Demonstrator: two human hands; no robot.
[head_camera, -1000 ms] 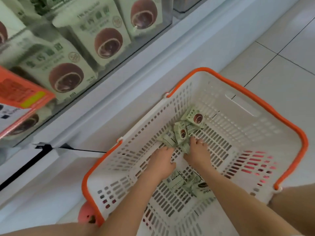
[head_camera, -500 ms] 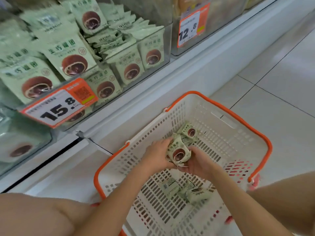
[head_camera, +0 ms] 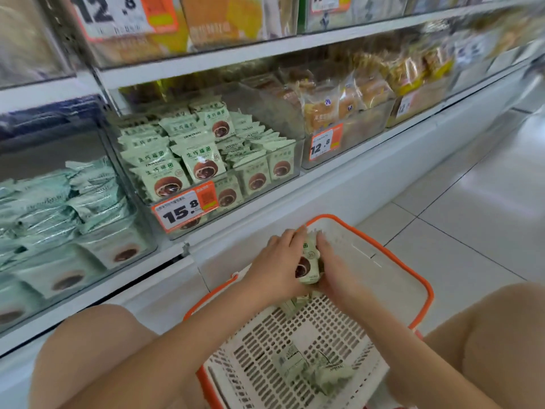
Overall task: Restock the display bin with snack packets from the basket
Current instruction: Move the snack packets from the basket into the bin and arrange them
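My left hand (head_camera: 278,265) and right hand (head_camera: 334,268) press together around a bunch of packets (head_camera: 306,262) at centre frame, above the basket (head_camera: 410,267); only one face shows, so I cannot count the bunch. Roughly four more packets (head_camera: 317,371) lie on the basket floor, blurred. The bin (head_camera: 206,160), upper left, is crowded beyond counting.

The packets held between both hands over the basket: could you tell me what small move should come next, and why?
Probably lift the packets up and left toward the bin with the 15.8 tag. Both the left hand and right hand already clasp them above the basket, and that bin holds matching green packs.
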